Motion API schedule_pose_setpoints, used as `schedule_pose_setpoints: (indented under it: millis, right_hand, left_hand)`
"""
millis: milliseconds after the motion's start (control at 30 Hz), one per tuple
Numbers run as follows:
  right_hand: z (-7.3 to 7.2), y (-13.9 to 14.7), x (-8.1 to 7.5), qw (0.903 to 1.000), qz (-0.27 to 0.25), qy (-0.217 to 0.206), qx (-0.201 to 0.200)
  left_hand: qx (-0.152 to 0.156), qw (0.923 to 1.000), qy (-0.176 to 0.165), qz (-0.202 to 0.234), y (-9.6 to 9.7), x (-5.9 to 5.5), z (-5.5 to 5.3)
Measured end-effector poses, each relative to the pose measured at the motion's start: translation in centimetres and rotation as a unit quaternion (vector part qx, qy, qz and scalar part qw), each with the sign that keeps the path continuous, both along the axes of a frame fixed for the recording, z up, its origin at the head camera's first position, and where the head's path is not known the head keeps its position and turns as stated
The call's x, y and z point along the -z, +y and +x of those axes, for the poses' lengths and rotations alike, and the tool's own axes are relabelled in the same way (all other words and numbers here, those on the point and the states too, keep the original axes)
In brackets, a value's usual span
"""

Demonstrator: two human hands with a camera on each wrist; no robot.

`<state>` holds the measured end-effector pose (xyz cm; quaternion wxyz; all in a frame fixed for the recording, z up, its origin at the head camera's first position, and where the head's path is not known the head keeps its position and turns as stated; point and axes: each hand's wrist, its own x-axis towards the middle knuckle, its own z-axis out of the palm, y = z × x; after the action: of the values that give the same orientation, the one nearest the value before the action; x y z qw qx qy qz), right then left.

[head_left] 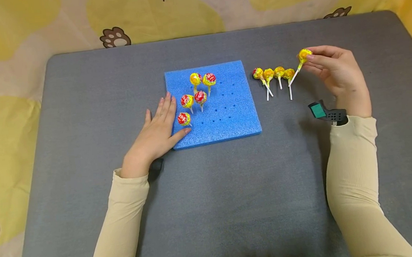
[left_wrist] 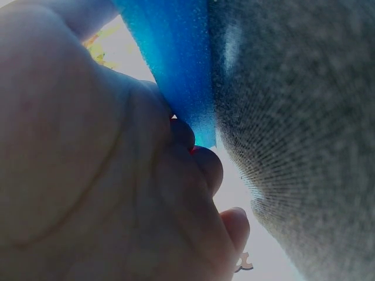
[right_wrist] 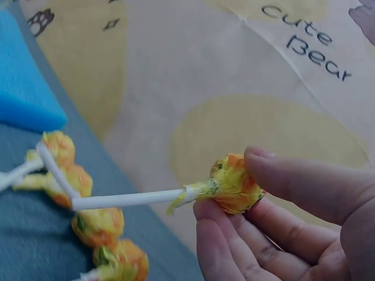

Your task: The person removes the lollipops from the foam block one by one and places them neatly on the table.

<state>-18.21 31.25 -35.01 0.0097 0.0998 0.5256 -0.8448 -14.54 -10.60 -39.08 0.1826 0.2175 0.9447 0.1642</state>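
Note:
My right hand [head_left: 341, 67] pinches a yellow-wrapped lollipop [head_left: 304, 55] by its candy head between thumb and fingers. Its white stick [right_wrist: 132, 199] points down and left in the head view. Below and left of it, several more lollipops [head_left: 279, 72] lie on the table with their sticks towards me. My left hand [head_left: 155, 130] rests along the left edge of a blue foam board [head_left: 240, 97], fingers extended and thumb over the front left corner. Several lollipops with red and yellow wrappers, such as this one [head_left: 209, 79], stand upright in the board's left part.
Rows of small holes [head_left: 216, 110] run across the board's middle and right. The board and loose lollipops are on a grey table [head_left: 216, 208]. A yellow and beige patterned cloth [head_left: 196, 8] hangs behind the table's far edge.

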Motion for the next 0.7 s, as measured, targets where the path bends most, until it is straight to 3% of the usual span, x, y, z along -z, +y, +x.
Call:
schedule_pose_setpoints:
  millis: [167, 467, 700]
  right_hand:
    - [0.0, 0.9, 0.4, 0.9996, 0.011, -0.026, 0.001]
    - [-0.2, 2.3, 1.8, 0.9912, 0.083, -0.101, -0.023]
    - [-0.4, 2.4, 2.8, 0.9901, 0.113, -0.083, 0.001]
  left_hand:
    - [0.0, 1.0, -0.001, 0.001, 0.0, 0.0, 0.0]
    - [0.002, 1.0, -0.001, 0.001, 0.0, 0.0, 0.0]
    - [0.003, 1.0, -0.002, 0.001, 0.0, 0.0, 0.0]
